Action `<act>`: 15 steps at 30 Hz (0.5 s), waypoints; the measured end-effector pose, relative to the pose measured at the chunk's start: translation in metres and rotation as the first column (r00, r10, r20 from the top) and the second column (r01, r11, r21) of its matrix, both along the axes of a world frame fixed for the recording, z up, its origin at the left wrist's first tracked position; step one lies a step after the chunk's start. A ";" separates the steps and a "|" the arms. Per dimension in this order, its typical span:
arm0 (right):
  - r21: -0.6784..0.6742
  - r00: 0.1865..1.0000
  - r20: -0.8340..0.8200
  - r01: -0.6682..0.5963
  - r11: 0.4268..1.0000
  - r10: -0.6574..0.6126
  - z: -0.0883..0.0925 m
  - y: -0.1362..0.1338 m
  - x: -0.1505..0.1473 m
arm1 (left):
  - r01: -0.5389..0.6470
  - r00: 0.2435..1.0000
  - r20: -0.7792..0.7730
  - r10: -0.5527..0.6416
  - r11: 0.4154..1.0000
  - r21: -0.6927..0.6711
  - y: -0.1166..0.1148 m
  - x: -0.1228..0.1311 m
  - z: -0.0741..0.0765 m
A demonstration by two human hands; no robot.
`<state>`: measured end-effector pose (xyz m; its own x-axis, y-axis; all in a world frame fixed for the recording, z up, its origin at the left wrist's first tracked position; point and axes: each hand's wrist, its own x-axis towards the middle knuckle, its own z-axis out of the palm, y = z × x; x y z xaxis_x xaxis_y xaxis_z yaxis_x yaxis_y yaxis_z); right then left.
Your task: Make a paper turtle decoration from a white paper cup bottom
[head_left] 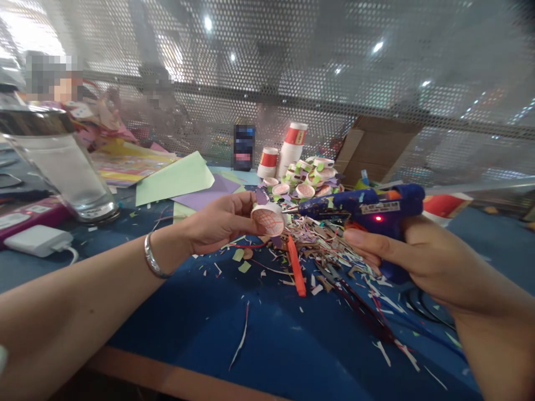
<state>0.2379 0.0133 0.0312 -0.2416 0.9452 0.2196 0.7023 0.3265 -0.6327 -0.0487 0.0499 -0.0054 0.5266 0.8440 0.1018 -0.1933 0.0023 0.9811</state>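
Note:
Between the thumb and fingers of my left hand (228,223) is a small round paper-cup piece (268,220) with orange lines on its face and purple bits at its edge. My right hand (397,245) is wrapped round a blue glue gun (363,203) with a lit red light. The gun's metal tip is at the right rim of the cup piece; whether they touch I cannot tell. Below them an orange marker (296,267) lies among paper scraps (326,239).
Behind the gun are a pile of similar cup pieces (311,178) and stacked paper cups (292,150). Green paper (175,181), a glass of water (79,172) and a power strip (33,217) are at the left. Scissors (355,301) lie front right. Cardboard (376,150) leans behind.

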 end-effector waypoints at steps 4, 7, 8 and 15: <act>0.063 1.000 0.020 -0.001 0.998 0.000 0.001 0.000 -0.002 | 0.007 1.000 0.004 -0.007 1.000 0.001 0.001 0.000 -0.001; 0.089 0.999 0.038 -0.029 0.996 0.026 0.002 0.000 -0.003 | 0.010 1.000 0.002 -0.010 1.000 0.002 0.002 0.000 -0.003; 0.088 0.998 0.049 -0.037 0.995 0.033 0.003 0.000 -0.003 | 0.005 1.000 -0.001 -0.005 1.000 0.004 0.002 -0.001 -0.004; 0.077 0.997 0.075 -0.037 0.996 0.031 0.003 0.000 0.000 | 0.001 1.000 -0.007 -0.001 1.000 -0.003 -0.001 0.001 -0.003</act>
<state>0.2382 0.0137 0.0337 -0.2912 0.9169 0.2731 0.7336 0.3972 -0.5514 -0.0482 0.0492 -0.0086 0.5283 0.8437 0.0951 -0.1861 0.0058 0.9825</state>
